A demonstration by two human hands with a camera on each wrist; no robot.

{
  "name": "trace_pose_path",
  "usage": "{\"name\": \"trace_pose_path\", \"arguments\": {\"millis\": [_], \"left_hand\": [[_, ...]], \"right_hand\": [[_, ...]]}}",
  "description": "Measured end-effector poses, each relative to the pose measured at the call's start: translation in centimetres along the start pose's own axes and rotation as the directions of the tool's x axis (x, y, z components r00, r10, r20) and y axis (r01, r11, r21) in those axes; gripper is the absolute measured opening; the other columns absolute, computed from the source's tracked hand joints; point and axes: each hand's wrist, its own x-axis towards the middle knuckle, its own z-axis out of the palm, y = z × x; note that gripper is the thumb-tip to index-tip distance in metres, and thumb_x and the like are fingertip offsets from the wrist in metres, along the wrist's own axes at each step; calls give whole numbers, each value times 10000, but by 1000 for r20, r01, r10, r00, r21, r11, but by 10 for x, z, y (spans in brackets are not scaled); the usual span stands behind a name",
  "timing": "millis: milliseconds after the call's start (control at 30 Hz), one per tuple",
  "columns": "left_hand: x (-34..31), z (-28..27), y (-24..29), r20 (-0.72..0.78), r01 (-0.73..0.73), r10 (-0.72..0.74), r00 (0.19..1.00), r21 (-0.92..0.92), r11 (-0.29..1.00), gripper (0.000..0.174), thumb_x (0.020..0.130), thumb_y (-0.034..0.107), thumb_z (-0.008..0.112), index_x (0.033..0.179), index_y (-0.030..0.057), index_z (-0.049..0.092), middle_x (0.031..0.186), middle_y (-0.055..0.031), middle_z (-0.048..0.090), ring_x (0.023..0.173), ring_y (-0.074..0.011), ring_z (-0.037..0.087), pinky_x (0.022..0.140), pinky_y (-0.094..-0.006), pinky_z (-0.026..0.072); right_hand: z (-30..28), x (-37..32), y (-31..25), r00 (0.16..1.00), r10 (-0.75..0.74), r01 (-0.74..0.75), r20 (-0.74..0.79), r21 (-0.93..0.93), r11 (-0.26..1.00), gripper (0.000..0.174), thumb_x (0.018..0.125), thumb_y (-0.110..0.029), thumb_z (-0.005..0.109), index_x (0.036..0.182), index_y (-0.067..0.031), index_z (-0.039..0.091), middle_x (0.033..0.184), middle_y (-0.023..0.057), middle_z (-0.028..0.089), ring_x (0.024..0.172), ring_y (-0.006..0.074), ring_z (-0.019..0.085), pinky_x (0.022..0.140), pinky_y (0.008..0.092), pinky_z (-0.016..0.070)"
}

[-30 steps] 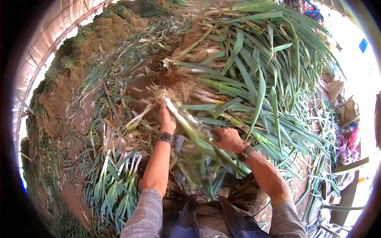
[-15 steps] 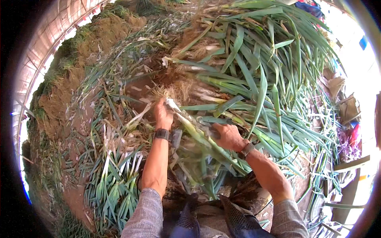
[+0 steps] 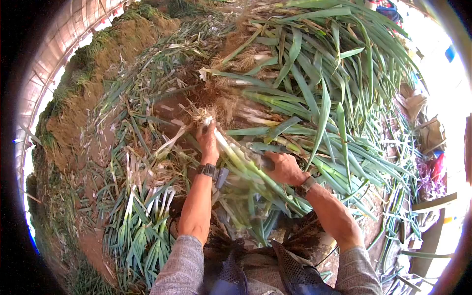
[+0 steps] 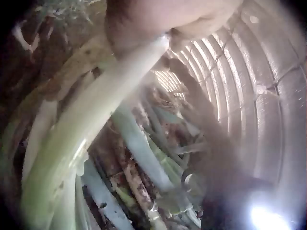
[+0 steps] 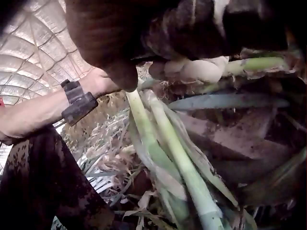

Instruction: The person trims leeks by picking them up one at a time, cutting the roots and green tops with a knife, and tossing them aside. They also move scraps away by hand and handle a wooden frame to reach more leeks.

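while left hand (image 3: 208, 142) curls tight round leek stalks (image 3: 230, 149), right hand (image 3: 286, 169) grips dark tool (image 3: 267, 163), far end blurred.

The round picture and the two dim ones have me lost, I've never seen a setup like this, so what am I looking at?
There is no machine here: a person works bare-handed. The round picture comes from a camera on the head, looking down. The dim ones come from cameras worn at each wrist, on dark bands. The left hand grips leek-like stalks near their white, rooty end. The right hand has its fingers curled round a dark tool; I can't tell exactly what kind. On the ground, a large leafy pile lies beyond the hands towards the right, and a smaller green bunch lies beside the left forearm.
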Motion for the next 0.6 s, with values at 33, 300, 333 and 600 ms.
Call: {"name": "trace_pose_path", "arguments": {"millis": [33,300,333,600], "left_hand": [[6,-4,0,-1,0,0,1000,-1,1000,305,916,248,695,1098,34,577,900,-73,674,854,-159,627,781,-343,518],[43,-33,-15,83,468,-469,879,-335,818,626,881,739,474,991,130,573,823,-40,569,784,-199,588,700,-423,499],[34,-21,-9,112,382,-367,923,-347,856,664,886,732,476,1102,108,547,916,-72,601,849,-214,590,768,-415,487],[-27,-25,-64,-11,257,-257,966,5,967,405,876,310,730,1127,30,581,1053,-84,609,933,-202,588,832,-362,482]], "right_hand": [[-1,-1,0,999,16,-15,37,-16,1000,415,813,-320,679,1146,-74,663,834,202,696,807,371,680,728,463,543],[-2,-5,-1,999,-33,33,17,-6,999,389,788,-287,696,1111,-72,668,825,193,697,792,374,680,713,460,543],[-2,-5,3,999,-34,34,11,-12,999,392,787,-289,698,1111,-70,668,845,193,699,806,373,680,722,458,543],[-18,-20,24,977,40,-19,211,-103,995,487,785,-334,684,1218,-119,626,975,194,699,918,371,675,821,466,541]]}}
